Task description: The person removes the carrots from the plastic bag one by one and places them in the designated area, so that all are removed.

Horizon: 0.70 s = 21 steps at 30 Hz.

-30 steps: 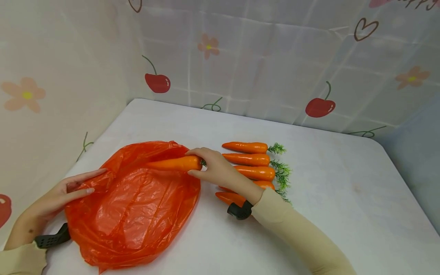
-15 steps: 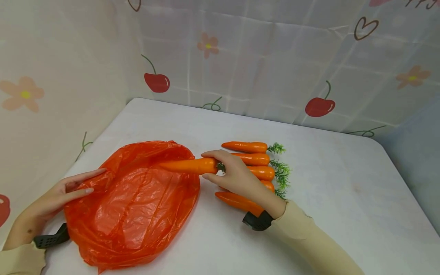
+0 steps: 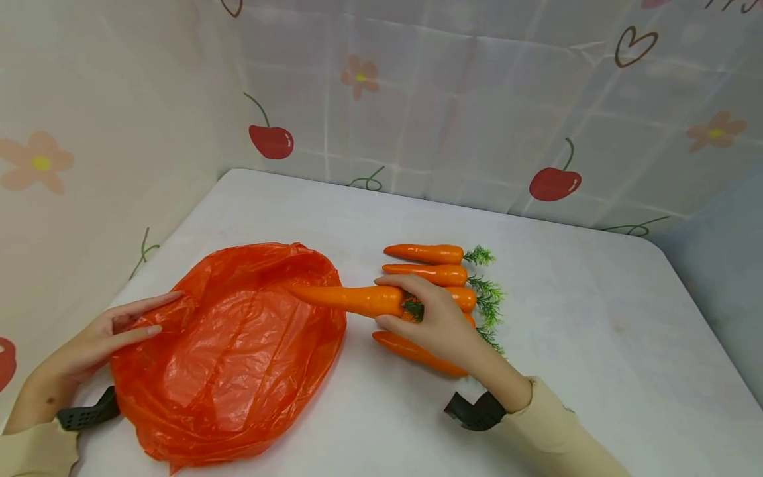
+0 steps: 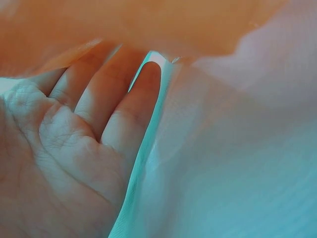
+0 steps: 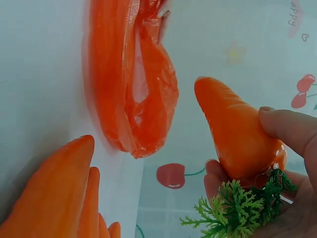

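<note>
A red plastic bag lies with its mouth spread wide on the white table. My left hand holds the bag's left rim, thumb on top; in the left wrist view its other fingers reach under the orange-tinted film. My right hand grips an orange carrot by its thick, leafy end, thumb on one side and fingers on the other. That carrot points left, its tip above the bag's right rim; in the right wrist view, the carrot looks clear of the bag.
Several more carrots lie in a row right of the bag, tips left, green tops right. My right forearm partly covers them. A patterned curtain hangs along the table's back and left edges.
My right hand has drawn the carrot rightward, back out over the bag's mouth and toward the row of carrots. My left hand and the bag have stayed put.
</note>
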Each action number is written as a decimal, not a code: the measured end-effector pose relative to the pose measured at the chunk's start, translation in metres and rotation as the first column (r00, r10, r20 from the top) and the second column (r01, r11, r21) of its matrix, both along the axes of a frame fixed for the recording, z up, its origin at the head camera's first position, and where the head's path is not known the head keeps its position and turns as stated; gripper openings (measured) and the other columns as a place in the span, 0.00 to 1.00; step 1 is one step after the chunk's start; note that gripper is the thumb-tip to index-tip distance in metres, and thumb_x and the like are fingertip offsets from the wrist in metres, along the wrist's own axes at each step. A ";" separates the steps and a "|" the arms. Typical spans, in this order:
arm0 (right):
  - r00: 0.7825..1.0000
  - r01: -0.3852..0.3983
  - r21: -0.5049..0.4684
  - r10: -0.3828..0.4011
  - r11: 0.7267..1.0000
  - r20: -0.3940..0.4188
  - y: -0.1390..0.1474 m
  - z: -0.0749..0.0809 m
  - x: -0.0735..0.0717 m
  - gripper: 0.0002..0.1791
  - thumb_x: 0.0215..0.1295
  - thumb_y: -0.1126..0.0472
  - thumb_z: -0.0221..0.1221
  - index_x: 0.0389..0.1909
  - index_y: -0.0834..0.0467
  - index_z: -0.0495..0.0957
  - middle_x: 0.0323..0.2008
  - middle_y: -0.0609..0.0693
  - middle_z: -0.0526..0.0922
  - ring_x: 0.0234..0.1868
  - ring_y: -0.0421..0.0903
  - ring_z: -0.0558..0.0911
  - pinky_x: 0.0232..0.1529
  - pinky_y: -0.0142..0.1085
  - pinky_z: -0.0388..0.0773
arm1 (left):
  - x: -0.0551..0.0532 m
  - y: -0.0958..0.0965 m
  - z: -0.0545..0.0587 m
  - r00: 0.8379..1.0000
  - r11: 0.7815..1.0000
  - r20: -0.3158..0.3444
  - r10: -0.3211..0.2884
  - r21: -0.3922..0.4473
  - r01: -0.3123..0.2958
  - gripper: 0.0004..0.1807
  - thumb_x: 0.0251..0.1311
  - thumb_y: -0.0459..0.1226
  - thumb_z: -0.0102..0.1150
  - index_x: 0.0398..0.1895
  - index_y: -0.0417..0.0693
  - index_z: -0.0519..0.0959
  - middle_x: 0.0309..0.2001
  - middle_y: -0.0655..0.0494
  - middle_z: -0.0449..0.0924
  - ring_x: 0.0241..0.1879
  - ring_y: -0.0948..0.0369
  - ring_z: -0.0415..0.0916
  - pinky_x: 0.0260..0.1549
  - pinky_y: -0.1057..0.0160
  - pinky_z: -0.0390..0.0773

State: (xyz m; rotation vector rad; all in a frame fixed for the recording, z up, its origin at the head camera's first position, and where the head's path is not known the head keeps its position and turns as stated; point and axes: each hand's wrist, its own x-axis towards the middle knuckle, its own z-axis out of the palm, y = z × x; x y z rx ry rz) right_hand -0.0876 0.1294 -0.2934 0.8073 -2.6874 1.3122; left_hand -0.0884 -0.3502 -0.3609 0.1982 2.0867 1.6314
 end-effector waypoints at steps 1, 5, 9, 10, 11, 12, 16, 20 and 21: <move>1.000 0.014 0.000 -0.014 1.000 0.011 0.002 0.000 0.003 0.25 0.49 0.46 0.62 0.51 0.42 0.72 0.51 0.34 0.72 0.47 0.32 0.72 0.46 0.32 0.72 | 0.000 0.000 0.000 1.000 1.000 0.002 0.005 -0.001 -0.005 0.26 0.65 0.33 0.40 0.67 0.54 0.54 0.56 0.76 0.66 0.45 0.58 0.75 0.36 0.51 0.76; 0.996 0.042 -0.027 -0.040 0.999 0.084 0.013 -0.002 0.011 0.24 0.50 0.46 0.62 0.50 0.42 0.72 0.49 0.34 0.73 0.47 0.33 0.72 0.46 0.34 0.72 | 0.000 0.001 0.000 0.999 0.999 0.022 0.035 -0.008 -0.035 0.26 0.65 0.33 0.41 0.67 0.54 0.54 0.56 0.75 0.66 0.45 0.57 0.75 0.36 0.49 0.76; 0.986 0.040 -0.059 -0.029 0.997 0.167 0.025 -0.006 0.017 0.24 0.52 0.47 0.60 0.51 0.44 0.72 0.51 0.36 0.73 0.48 0.36 0.72 0.47 0.37 0.72 | 0.001 0.002 0.001 0.999 0.999 0.025 0.047 -0.009 -0.047 0.27 0.65 0.33 0.41 0.67 0.53 0.54 0.56 0.74 0.66 0.45 0.57 0.75 0.37 0.49 0.75; 0.982 0.050 -0.054 -0.039 0.997 0.186 0.028 -0.007 0.019 0.24 0.52 0.46 0.60 0.51 0.44 0.71 0.51 0.37 0.73 0.48 0.37 0.72 0.47 0.38 0.72 | 0.001 0.002 0.001 0.999 0.999 0.021 0.046 -0.011 -0.046 0.27 0.65 0.33 0.41 0.67 0.53 0.54 0.56 0.74 0.66 0.45 0.58 0.75 0.37 0.49 0.76; 0.977 0.062 -0.049 -0.051 0.997 0.205 0.031 -0.009 0.020 0.24 0.52 0.46 0.60 0.51 0.43 0.71 0.51 0.37 0.73 0.48 0.37 0.72 0.47 0.39 0.72 | 0.001 0.002 0.001 0.999 0.999 0.022 0.047 -0.008 -0.047 0.27 0.65 0.33 0.41 0.67 0.53 0.54 0.56 0.74 0.67 0.45 0.58 0.75 0.37 0.49 0.76; 0.973 0.074 -0.043 -0.063 0.996 0.224 0.034 -0.010 0.022 0.24 0.51 0.46 0.61 0.51 0.42 0.71 0.51 0.37 0.72 0.48 0.38 0.72 0.47 0.39 0.72 | 0.001 0.002 0.001 0.999 0.999 0.021 0.049 -0.008 -0.048 0.27 0.65 0.33 0.41 0.67 0.53 0.54 0.56 0.74 0.67 0.45 0.58 0.75 0.37 0.50 0.76; 0.962 0.120 -0.011 -0.113 0.993 0.250 0.046 -0.016 0.027 0.24 0.50 0.45 0.61 0.50 0.41 0.71 0.50 0.38 0.73 0.48 0.41 0.72 0.47 0.41 0.72 | 0.001 0.002 0.001 0.999 0.999 0.010 0.041 -0.006 -0.041 0.26 0.65 0.33 0.41 0.66 0.52 0.55 0.55 0.75 0.67 0.45 0.60 0.75 0.37 0.51 0.76; 0.957 0.136 -0.013 -0.128 0.991 0.262 0.058 -0.023 0.034 0.23 0.51 0.47 0.62 0.50 0.42 0.71 0.50 0.40 0.73 0.50 0.42 0.71 0.49 0.43 0.71 | 0.001 0.002 0.001 0.999 0.999 0.012 0.035 -0.001 -0.035 0.26 0.65 0.33 0.41 0.66 0.52 0.55 0.56 0.74 0.67 0.45 0.59 0.75 0.37 0.50 0.76; 0.953 0.139 -0.018 -0.129 0.990 0.273 0.061 -0.024 0.037 0.23 0.51 0.48 0.62 0.50 0.43 0.71 0.50 0.40 0.73 0.50 0.42 0.71 0.49 0.41 0.71 | 0.001 0.001 0.001 0.999 0.999 0.016 0.035 0.001 -0.035 0.26 0.65 0.33 0.41 0.67 0.52 0.55 0.56 0.74 0.67 0.45 0.59 0.75 0.37 0.50 0.76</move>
